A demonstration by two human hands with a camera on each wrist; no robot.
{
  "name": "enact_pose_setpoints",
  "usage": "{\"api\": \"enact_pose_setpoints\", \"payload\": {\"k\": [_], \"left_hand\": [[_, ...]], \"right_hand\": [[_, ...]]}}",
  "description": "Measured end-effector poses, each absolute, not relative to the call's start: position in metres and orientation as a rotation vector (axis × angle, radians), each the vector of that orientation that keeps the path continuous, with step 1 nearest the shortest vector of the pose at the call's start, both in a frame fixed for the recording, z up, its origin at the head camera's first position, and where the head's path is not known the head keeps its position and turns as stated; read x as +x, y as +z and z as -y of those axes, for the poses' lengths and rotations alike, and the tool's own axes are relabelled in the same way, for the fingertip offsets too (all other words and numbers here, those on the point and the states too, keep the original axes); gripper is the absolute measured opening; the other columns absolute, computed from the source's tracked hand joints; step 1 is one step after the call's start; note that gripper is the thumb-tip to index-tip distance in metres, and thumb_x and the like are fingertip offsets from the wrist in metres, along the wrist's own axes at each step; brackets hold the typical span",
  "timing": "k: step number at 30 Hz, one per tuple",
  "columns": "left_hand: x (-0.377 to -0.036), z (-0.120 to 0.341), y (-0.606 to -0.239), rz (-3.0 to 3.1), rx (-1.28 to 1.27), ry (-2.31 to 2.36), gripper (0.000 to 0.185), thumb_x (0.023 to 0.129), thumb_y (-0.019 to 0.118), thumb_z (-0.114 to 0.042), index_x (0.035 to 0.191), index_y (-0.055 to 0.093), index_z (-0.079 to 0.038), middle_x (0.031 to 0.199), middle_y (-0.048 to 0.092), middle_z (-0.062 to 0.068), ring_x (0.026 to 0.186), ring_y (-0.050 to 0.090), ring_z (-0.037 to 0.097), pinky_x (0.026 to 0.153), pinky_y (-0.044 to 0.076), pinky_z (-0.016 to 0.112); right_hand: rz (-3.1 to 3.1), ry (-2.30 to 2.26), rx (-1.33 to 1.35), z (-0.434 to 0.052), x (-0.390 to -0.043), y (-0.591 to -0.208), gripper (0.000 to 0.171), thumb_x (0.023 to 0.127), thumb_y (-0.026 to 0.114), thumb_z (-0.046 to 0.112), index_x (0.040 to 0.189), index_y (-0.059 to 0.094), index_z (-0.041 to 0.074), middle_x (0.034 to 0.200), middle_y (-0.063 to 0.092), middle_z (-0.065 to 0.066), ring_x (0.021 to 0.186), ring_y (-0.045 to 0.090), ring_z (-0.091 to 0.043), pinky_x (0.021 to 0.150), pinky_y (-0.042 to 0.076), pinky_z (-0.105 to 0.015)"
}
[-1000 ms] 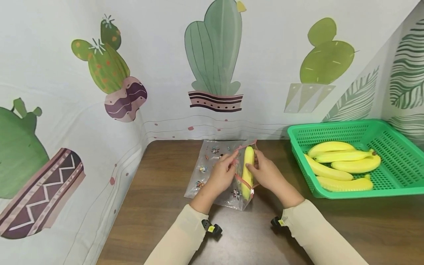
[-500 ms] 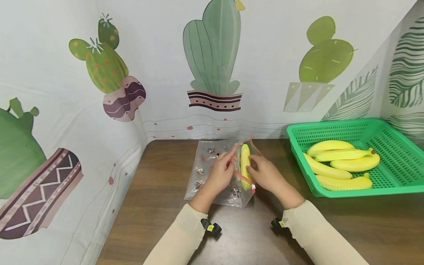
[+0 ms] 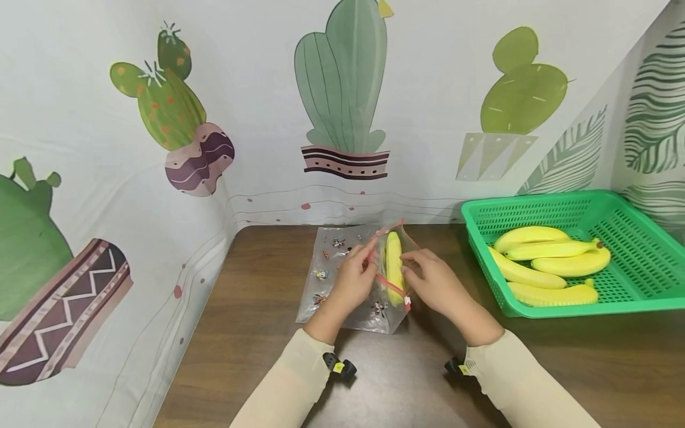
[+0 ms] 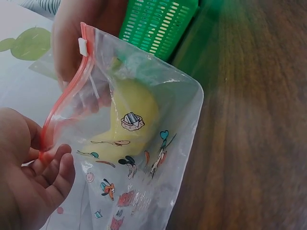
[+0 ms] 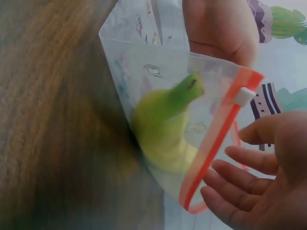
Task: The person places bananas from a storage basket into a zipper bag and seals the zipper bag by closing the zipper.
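Observation:
A clear zip bag (image 3: pixel 321 291) with small cartoon prints and a red zip edge lies on the table in front of me. Inside it is a yellow banana (image 3: pixel 394 264), whose green stem shows through the plastic in the right wrist view. My left hand (image 3: pixel 353 278) pinches the red zip edge (image 4: pixel 67 98) on one side of the bag's mouth. At the opposite side, my right hand (image 3: pixel 436 282) has its fingers loosely extended, fingertips right at the red edge (image 5: pixel 211 143). A white slider (image 5: pixel 244 97) sits at the near end of the zip.
To the right stands a green plastic basket (image 3: pixel 642 279) with several bananas (image 3: pixel 572 261) in it. The brown wooden table (image 3: pixel 257 345) meets a white cloth backdrop (image 3: pixel 257 119) printed with cacti.
The banana has shifted left, further into the bag. My right thumb and fingers have come off it and drawn back toward the bag's mouth. The left hand keeps its pinch.

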State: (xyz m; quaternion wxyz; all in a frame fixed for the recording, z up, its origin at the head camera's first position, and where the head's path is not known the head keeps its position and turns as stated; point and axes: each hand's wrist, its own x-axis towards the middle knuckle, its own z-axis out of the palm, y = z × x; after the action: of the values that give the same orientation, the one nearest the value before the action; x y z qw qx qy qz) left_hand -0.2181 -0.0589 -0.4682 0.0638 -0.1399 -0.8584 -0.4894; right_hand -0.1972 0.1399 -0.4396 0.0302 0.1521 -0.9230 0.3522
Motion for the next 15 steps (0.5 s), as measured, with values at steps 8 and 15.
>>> {"api": "enact_pose_setpoints", "payload": {"k": [8,15], "left_hand": [[-0.218,0.061,-0.467,2.603,-0.400,-1.430,0.053,0.098,0.052,-0.011,0.151,0.048,-0.011,0.115,0.063,0.005,0.096,0.057,0.016,0.083,0.049,0.026],[-0.217,0.062,-0.465,2.606,-0.386,-1.429,0.053,0.098,0.053,-0.010,0.151,0.048,-0.011,0.114,0.063,0.005,0.094,0.057,0.015,0.081,0.049,0.026]], "right_hand": [[2.705,1.099,0.479,-0.149,-0.192,-0.431,0.025,0.100,0.058,0.016,0.120,0.069,0.003,0.110,0.067,-0.009,0.097,0.066,-0.023,0.086,0.057,-0.045],[2.681,1.082,0.494,-0.157,-0.189,-0.423,0.025,0.101,0.058,0.017,0.120,0.068,0.005,0.110,0.066,-0.007,0.099,0.065,-0.020,0.087,0.056,-0.045]]}}
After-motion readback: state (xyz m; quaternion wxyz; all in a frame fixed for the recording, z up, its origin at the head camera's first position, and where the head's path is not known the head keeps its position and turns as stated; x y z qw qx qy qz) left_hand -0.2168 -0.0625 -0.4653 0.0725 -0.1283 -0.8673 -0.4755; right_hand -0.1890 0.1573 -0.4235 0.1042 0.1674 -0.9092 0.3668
